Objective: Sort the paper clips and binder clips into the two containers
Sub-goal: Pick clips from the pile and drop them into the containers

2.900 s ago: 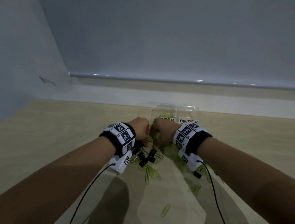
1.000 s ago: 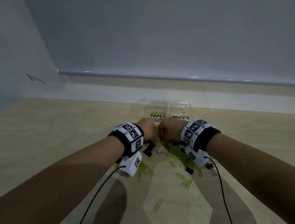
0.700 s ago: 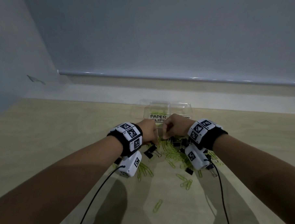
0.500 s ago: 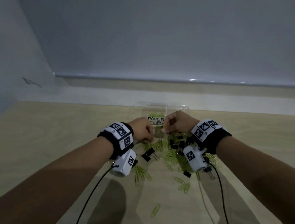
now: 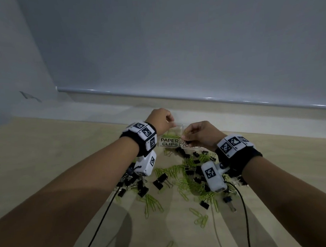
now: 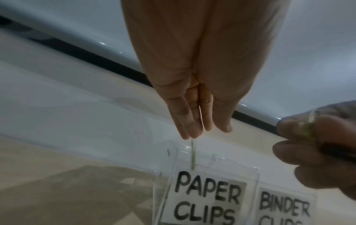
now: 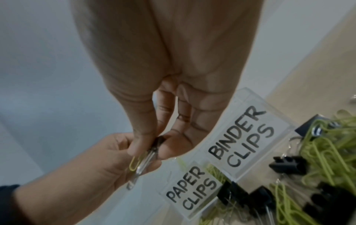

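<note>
Two clear containers stand side by side at the far edge, labelled PAPER CLIPS [image 5: 168, 141] [image 6: 206, 197] [image 7: 190, 187] and BINDER CLIPS [image 6: 285, 205] [image 7: 242, 137]. My left hand [image 5: 172, 124] [image 6: 192, 137] hovers over the PAPER CLIPS container, fingertips pointing down. A green paper clip [image 6: 192, 155] hangs at those fingertips. My right hand [image 5: 185, 136] [image 7: 150, 146] is just right of it, in front of the BINDER CLIPS container. It pinches a black binder clip [image 7: 159, 140] together with a yellow-green paper clip [image 7: 135, 162].
A mixed pile [image 5: 188, 176] of green paper clips and black binder clips lies on the wooden table [image 5: 47, 156] between my forearms. Stray clips [image 5: 201, 220] sit nearer me. A wall and sill rise right behind the containers.
Both hands rose from the pile and moved forward to the containers. The left hand now sits over the PAPER CLIPS container, and the right hand has lifted a binder clip and a paper clip.
</note>
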### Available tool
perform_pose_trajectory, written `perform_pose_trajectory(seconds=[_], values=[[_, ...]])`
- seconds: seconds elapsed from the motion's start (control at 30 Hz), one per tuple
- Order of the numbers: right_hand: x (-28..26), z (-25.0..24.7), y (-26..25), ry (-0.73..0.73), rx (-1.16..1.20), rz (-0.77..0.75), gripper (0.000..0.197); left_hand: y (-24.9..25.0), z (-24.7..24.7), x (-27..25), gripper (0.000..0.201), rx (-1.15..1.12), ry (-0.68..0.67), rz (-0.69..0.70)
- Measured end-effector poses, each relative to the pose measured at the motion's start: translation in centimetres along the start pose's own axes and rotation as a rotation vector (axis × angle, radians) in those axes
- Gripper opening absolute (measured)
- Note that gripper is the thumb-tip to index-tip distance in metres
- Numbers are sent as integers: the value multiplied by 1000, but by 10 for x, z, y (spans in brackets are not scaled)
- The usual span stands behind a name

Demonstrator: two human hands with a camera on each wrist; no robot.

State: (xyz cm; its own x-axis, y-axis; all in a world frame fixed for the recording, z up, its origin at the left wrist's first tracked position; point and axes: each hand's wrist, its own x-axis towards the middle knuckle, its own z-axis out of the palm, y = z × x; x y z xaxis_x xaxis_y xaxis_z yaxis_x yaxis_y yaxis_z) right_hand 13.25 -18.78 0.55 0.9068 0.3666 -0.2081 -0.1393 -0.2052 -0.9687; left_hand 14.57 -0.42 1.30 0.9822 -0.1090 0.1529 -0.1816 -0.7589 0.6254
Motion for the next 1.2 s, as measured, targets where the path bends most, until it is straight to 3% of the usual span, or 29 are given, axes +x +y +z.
perform_pose_trajectory(seconds=[0.07,0.2,0.47,0.57,0.63,0.73,0.87,1.03,1.1,1.2], values=[[0,0,1,19,-1,-4,8,2,-2,-10,24,-85,-10,44],[0,5,1,41,18,3,14,7,-2,-33,34,-333,-229,39],[-6,3,5,12,161,22,12,11,-6,-29,23,-369,-274,90],[-11,-7,8,26,128,14,3,16,-6,-20,18,-307,-262,106],[-13,-16,11,68,-84,8,4,15,-5,-12,13,-261,-206,91],[-17,-27,18,97,-637,3,4,9,-1,1,8,-69,-74,83],[-21,-28,22,31,-1033,12,13,1,4,4,8,140,-74,98],[-27,1,11,-30,-1153,-250,19,12,-1,-30,7,211,-48,152],[-27,19,7,-138,-1174,-339,21,13,3,-50,9,312,-149,87],[-25,43,4,-305,-1237,-335,25,9,17,-75,24,471,-355,-80]])
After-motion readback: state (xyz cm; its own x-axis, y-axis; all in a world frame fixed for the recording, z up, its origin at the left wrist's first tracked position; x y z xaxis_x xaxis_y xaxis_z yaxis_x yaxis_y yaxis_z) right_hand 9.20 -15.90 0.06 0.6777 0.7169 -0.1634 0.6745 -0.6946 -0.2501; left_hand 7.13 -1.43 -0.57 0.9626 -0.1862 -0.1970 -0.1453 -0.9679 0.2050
